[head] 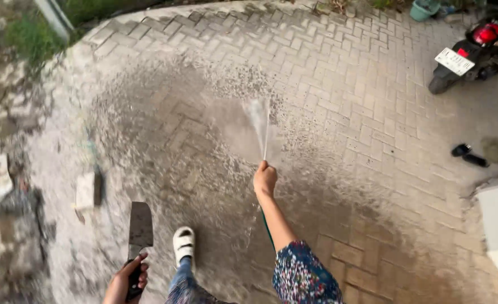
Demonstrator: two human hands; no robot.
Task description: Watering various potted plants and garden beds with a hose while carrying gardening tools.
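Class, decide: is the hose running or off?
Running: a fan of water sprays from the right hand onto the wet paving.

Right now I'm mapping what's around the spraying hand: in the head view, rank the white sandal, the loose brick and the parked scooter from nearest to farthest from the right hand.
From the right hand:
1. White sandal, below-left, on the person's foot.
2. Loose brick, far left, on wet paving.
3. Parked scooter, top right corner.
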